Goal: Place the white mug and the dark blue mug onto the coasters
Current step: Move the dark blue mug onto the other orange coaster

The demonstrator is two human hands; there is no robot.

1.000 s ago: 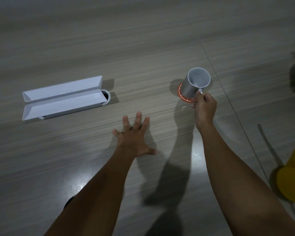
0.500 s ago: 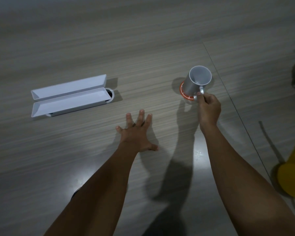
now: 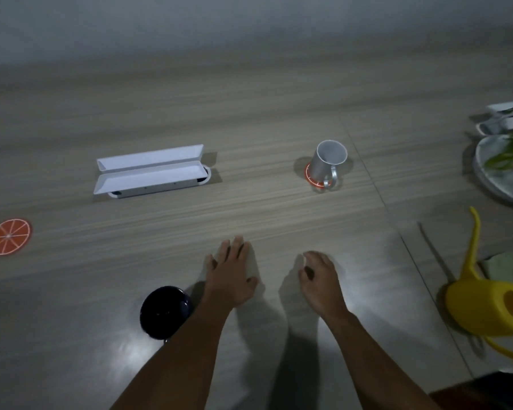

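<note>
The left forearm (image 3: 190, 344) hides the dark blue mug's (image 3: 163, 312) near side.

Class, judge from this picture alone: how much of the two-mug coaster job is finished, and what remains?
Done: the white mug stands upright on an orange coaster. In hand: nothing; the left hand lies flat and the right hand is loosely curled, both empty. Left: the dark blue mug sits on the bare table, and the second coaster at far left is unoccupied.

left hand (image 3: 233, 272): flat, fingers spread, empty | right hand (image 3: 319, 275): loosely curled, empty, no grip
</note>
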